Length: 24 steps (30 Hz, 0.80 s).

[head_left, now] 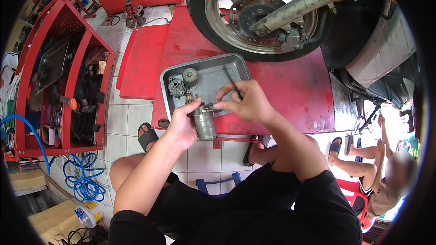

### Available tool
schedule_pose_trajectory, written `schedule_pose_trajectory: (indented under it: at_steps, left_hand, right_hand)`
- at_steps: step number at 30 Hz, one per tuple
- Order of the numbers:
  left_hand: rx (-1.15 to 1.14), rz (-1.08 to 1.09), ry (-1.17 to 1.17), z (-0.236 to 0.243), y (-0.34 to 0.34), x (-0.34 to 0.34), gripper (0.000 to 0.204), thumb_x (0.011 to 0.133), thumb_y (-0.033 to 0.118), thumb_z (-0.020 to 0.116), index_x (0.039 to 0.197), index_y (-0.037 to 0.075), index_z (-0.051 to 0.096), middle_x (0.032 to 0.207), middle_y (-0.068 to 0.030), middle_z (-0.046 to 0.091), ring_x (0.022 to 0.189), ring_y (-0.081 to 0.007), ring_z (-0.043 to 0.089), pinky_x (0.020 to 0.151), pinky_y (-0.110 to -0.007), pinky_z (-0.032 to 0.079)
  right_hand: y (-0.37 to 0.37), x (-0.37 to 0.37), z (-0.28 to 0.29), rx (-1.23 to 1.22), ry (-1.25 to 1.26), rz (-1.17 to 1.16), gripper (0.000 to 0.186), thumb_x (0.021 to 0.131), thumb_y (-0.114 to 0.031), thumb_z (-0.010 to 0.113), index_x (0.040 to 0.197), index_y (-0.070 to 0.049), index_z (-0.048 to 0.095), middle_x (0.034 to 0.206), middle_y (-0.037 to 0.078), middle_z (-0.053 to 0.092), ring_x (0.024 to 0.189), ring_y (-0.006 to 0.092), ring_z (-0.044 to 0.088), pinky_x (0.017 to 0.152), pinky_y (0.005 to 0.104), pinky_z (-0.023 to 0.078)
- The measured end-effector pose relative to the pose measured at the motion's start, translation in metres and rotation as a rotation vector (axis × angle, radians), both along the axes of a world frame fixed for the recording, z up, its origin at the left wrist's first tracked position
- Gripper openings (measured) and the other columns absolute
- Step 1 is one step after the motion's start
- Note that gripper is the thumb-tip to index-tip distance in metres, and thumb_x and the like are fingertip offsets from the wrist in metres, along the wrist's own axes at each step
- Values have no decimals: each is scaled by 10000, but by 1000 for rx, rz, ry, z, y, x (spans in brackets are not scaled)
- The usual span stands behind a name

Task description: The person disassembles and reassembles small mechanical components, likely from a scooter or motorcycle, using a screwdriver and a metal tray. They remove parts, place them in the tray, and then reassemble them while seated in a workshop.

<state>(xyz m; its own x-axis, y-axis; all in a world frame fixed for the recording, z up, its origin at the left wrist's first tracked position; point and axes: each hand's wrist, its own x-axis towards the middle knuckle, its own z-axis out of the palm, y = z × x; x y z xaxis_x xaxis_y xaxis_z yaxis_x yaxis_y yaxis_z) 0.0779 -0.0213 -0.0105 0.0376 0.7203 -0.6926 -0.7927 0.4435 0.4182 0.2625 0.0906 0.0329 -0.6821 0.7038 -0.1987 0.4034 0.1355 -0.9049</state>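
Note:
My left hand [184, 124] is wrapped round a worn metal cylinder [205, 126], which looks like a small motor housing and is held tilted over the tray's near edge. My right hand [247, 102] holds a thin dark rod-like tool [233, 81] between its fingers; its kind is unclear. The right thumb and fingertip meet at the cylinder's upper end, where small metal parts show but are too small to name. Behind the hands lies a grey metal tray [240, 63]. In it are a cast metal part with openings [176, 87] and a round metal piece [190, 76].
The tray rests on a red lift platform [295, 95]. A motorcycle wheel [206, 22] with brake disc stands just beyond it. At left is a red tool cart [68, 122], with a coiled blue hose [84, 177] on the tiles. Another person [386, 186] sits at right.

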Motion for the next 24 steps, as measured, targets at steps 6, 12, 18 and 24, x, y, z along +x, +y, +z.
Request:
schedule_pose_trajectory:
  at_steps: [6, 12, 18, 24]
  left_hand:
    - [32, -29, 33, 1, 0, 10, 293, 993, 387, 629, 1147, 137, 646, 1061, -23, 680, 1014, -208, 641, 898, -425, 495]
    - [47, -42, 23, -2, 2, 16, 316, 1013, 416, 576, 1148, 140, 649, 1058, -16, 679, 1004, -189, 638, 883, -419, 491]
    - [43, -24, 51, 1, 2, 18, 326, 1018, 435, 580, 1159, 149, 650, 1069, -9, 676, 1021, -182, 631, 890, -412, 484]
    - [72, -47, 71, -2, 0, 17, 363, 1026, 471, 580, 1181, 152, 652, 1095, -6, 681, 1045, -172, 625, 910, -402, 475]
  right_hand:
    - [-19, -2, -7, 254, 276, 115, 236, 762, -20, 888, 946, 22, 746, 1012, 111, 748, 936, 214, 727, 833, 332, 566]
    - [-22, -4, -18, 303, 248, 75, 222, 766, -41, 894, 946, 4, 771, 1092, 108, 735, 1006, 225, 717, 881, 346, 559]
    - [-25, -5, -20, 222, 232, 61, 199, 777, -31, 883, 942, 4, 776, 1096, 108, 732, 1007, 227, 710, 904, 349, 546]
    - [-27, -7, -24, 223, 235, 30, 192, 776, -26, 874, 937, 7, 774, 1042, 117, 745, 947, 264, 723, 848, 366, 553]
